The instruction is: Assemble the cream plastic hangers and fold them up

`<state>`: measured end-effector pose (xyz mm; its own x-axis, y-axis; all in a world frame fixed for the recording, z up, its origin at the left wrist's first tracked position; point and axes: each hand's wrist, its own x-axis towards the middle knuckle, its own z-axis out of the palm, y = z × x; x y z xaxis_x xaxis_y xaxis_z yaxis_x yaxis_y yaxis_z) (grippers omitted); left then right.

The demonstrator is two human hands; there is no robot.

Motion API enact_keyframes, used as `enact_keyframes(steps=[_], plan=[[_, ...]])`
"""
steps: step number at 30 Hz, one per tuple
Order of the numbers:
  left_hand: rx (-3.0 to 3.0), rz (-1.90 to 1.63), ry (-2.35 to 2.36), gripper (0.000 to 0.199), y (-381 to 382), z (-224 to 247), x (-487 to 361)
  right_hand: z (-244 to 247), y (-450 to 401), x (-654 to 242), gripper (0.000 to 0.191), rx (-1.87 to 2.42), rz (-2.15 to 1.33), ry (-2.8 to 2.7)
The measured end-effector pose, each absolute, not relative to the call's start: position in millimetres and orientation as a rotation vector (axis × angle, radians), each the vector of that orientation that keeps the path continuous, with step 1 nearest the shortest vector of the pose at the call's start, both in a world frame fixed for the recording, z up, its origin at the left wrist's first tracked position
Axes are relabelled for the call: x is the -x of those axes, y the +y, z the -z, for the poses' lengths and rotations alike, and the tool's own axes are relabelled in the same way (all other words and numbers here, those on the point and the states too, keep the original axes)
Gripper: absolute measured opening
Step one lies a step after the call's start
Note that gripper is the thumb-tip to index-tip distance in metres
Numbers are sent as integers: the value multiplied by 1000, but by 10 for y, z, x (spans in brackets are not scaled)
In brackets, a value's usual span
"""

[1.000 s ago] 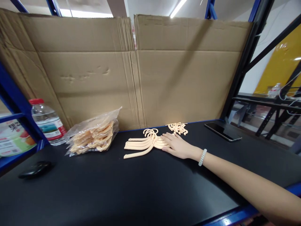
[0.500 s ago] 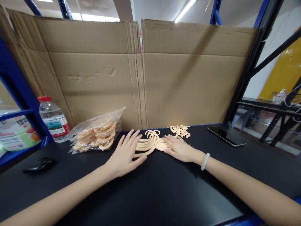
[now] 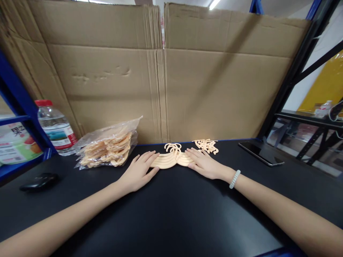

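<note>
Flat on the black tabletop lie pale, wood-coloured curved strips (image 3: pixel 166 162), fanned out to both sides of a narrow middle. Several thin curled pieces (image 3: pixel 173 146) arch above that middle. My left hand (image 3: pixel 138 172) rests palm down with its fingers outstretched, the fingertips over the left ends of the strips. On the other side my right hand (image 3: pixel 205 163), also flat and open, covers the right ends. Both hands hide the outer tips of the strips. Just behind the right hand sits a small heap of loose curly pieces (image 3: pixel 206 145) of the same pale colour.
A clear plastic bag (image 3: pixel 107 146) full of similar pale pieces lies left of the strips. Farther left stand a water bottle (image 3: pixel 56 128) and a black computer mouse (image 3: pixel 39 182). A phone (image 3: pixel 261 153) lies at the right. Cardboard (image 3: pixel 227 85) walls off the back.
My left hand has drawn the left strips together; the gaps between them have closed. My right hand stays over the right ends. The view has tilted slightly downward.
</note>
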<state>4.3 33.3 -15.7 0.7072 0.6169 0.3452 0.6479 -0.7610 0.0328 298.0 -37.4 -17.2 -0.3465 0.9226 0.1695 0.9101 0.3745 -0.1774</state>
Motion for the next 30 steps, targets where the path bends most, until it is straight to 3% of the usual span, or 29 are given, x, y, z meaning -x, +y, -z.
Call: enact_keyframes(steps=[3,9,14,30], plan=[[2773,614,-947,41,287,133,-48,130,-349,-3058,63,1621,2,-2327],[2782,759,-713,23,223,81,-60,-79,-237,-3552,39,1575,282,-2035],[2808,784,-683,16,223,75,-63,-185,-243,-3951,31,1666,246,-1988],[2904,757,-661,11,276,126,-48,-9,-177,-4063,31,1671,62,-2095]])
